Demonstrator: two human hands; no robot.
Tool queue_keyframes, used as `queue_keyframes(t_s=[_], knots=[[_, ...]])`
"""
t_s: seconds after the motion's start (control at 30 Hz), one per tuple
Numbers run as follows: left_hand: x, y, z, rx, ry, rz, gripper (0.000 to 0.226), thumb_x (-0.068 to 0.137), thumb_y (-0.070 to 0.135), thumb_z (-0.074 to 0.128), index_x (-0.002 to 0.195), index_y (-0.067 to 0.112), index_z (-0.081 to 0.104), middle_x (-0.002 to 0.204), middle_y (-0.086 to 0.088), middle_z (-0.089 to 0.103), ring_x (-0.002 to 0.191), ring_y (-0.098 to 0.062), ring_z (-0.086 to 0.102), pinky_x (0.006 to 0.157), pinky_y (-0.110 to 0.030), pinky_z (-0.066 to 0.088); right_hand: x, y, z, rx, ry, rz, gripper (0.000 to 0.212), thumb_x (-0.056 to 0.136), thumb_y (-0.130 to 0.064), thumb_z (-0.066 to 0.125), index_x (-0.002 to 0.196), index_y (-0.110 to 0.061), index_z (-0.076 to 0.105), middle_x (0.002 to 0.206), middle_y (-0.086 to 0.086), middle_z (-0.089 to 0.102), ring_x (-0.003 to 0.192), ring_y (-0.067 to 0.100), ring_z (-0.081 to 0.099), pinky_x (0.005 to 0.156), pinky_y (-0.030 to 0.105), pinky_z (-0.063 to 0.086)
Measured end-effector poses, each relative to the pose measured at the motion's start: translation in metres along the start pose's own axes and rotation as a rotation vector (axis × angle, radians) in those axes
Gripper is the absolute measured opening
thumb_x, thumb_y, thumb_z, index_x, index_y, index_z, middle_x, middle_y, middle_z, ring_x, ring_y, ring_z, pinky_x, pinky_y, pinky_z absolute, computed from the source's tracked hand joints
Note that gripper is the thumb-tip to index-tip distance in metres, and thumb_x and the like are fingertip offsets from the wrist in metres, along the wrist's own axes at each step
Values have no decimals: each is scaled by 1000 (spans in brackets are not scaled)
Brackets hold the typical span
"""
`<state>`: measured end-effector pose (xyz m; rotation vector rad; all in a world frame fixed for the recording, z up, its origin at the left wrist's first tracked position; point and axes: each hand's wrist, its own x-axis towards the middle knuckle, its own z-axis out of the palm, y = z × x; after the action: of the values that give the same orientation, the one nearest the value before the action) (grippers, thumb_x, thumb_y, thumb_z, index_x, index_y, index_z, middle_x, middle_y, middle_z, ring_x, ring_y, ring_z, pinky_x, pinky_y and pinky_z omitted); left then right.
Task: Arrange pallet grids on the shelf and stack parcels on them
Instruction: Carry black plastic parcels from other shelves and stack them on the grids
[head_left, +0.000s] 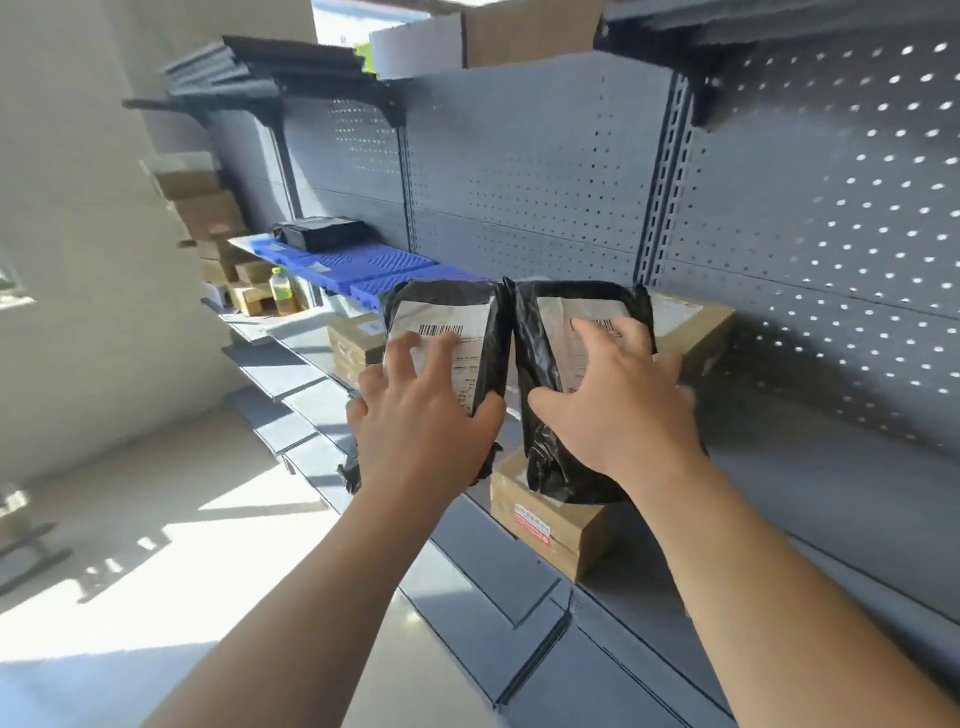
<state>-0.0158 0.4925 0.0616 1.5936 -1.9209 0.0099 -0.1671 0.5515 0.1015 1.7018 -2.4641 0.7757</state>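
- Left hand grips black poly parcel, thumb round its edge.
- Right hand grips second black parcel, touching the first.
- Blue pallet grids behind.

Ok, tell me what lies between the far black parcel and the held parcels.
Only bare blue pallet grids between far black parcel and held parcels, head view.

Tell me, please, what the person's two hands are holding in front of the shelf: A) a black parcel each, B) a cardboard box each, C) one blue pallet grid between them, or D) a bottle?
A: the left hand grips the left black parcel and the right hand grips the right black parcel, both white-labelled.
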Motion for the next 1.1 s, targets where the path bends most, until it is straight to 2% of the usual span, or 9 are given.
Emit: queue_keyframes(t_s=[0.1,0.57,0.8,1.1], knots=[[19,-59,-11,30,7,-67,63,82,64,50,140,44,36,149,4,29,131,-36,37,106,-52,33,14,-55,33,11,-50,-47,79,81,-63,57,150,-34,31,158,1,25,131,40,38,103,55,40],[79,-306,-50,148,-8,-380,61,84,64,47,141,45,33,151,5,25,135,-34,30,107,-51,29,55,-287,179,56,-288,-262,79,80,-61,57,150,-35,31,158,1,24,130,38,38,103,54,38],[130,-380,-40,178,1,-485,58,84,62,49,138,46,33,150,5,23,135,-34,31,108,-51,27,106,-359,241,99,-341,-343,79,80,-59,57,151,-37,31,157,-2,25,130,36,38,102,52,37],[258,-444,-14,261,36,-559,57,85,61,48,137,47,30,150,5,20,137,-34,29,108,-52,26,231,-443,316,157,-358,-457,81,79,-60,58,151,-36,31,157,-1,27,129,36,40,100,51,42]])
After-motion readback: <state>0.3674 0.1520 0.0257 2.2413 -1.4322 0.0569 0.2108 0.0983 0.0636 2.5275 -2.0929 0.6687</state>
